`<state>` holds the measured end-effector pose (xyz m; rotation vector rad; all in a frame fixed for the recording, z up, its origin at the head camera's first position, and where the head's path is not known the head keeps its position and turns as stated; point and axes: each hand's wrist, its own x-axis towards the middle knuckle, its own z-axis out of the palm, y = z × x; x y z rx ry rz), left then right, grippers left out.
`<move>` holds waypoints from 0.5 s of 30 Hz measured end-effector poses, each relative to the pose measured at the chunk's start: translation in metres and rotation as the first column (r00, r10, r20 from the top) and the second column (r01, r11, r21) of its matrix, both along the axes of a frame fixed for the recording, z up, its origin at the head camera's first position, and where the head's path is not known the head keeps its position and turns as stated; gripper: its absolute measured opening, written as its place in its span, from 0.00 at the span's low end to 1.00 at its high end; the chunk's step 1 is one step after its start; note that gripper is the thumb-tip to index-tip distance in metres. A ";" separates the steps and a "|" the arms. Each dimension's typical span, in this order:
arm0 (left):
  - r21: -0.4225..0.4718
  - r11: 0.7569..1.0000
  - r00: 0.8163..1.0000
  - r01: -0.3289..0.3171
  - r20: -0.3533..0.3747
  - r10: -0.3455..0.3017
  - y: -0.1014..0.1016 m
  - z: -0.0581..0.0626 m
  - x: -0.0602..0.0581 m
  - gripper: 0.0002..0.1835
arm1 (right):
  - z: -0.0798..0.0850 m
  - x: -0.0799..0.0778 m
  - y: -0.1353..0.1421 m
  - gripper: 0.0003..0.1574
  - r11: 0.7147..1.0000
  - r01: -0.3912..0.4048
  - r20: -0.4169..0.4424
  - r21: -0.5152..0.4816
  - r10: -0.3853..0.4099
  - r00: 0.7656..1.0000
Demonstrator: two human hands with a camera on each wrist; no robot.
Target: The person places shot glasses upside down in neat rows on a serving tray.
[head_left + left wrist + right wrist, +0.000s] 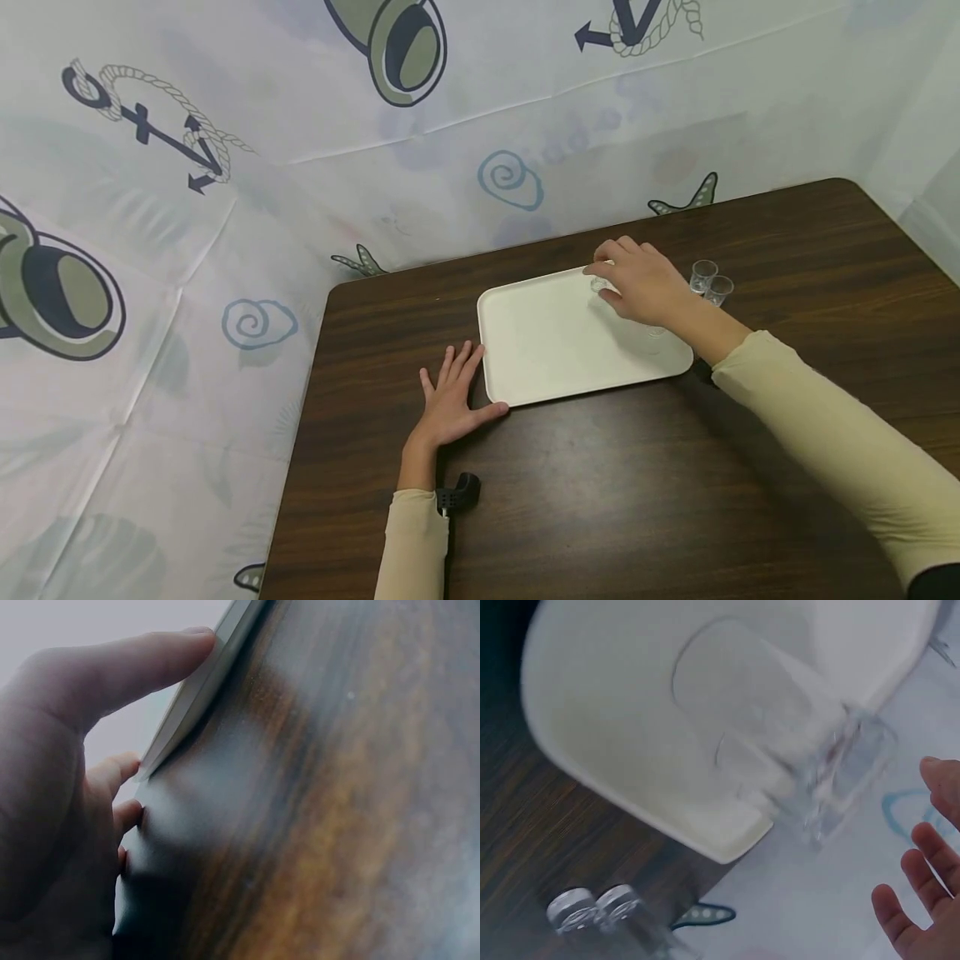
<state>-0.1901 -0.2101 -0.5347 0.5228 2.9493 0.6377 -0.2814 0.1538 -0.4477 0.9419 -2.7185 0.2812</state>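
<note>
My left hand [447, 413] lies spread on the table at the near left corner of a white rectangular tray [536, 337]. Its thumb rests against the tray's edge, also seen in the left wrist view. Over the tray's right half reaches my right hand [637, 285], fingers loosely bent around a small clear glass [599, 284]. In the right wrist view its spread fingers [897, 919] stand apart from a large-looking clear glass [847, 776], thick base up and rim towards the tray. Under my right wrist, another clear glass [655, 332] shows faintly on the tray.
Two small clear glasses [717, 290] stand side by side on the dark wooden table [585, 492], right of the tray and close to my right forearm. Behind the table hangs a white sheet [450, 192] with sea prints. A black wrist device [459, 493] sits by my left sleeve.
</note>
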 end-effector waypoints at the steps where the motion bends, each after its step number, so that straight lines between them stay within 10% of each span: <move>1: 0.004 1.000 1.000 0.001 0.001 -0.001 0.000 0.000 0.000 0.55 | 0.001 0.001 0.005 0.22 0.999 0.010 0.001 -0.039 -0.010 1.000; 15: -0.003 1.000 1.000 0.013 -0.019 -0.013 0.002 0.000 0.001 0.55 | 0.010 0.017 0.080 0.22 0.921 0.243 0.122 -0.304 -0.215 0.969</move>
